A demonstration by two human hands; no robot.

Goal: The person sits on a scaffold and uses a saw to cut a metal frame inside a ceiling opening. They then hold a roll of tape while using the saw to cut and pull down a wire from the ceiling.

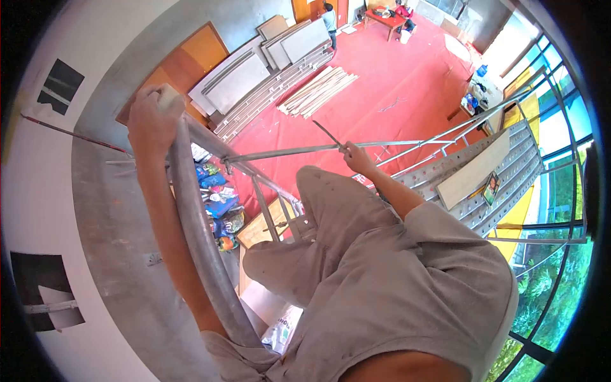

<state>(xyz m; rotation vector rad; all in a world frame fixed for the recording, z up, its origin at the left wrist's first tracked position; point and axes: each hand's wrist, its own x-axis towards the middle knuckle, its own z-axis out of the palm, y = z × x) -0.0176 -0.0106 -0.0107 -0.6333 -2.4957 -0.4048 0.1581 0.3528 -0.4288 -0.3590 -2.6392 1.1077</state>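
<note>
My left hand [151,121] is up at the top end of a thick grey metal pipe [207,242], its fingers wrapped round a pale block-like piece [168,99]. The forearm runs down beside the pipe. My right hand [358,158] is closed on a thin dark tool [328,134] that points up and left, close to a thin scaffold bar [286,151]. What the tool is, I cannot make out. Both knees, in grey trousers, are bent below the hands.
A perforated metal platform [509,165] at the right carries a wooden board [474,170]. Far below, on the red floor [382,83], lie pale wood strips [317,92] and stacked panels [235,83]. A person [330,24] stands beyond; another sits by a red table [385,18].
</note>
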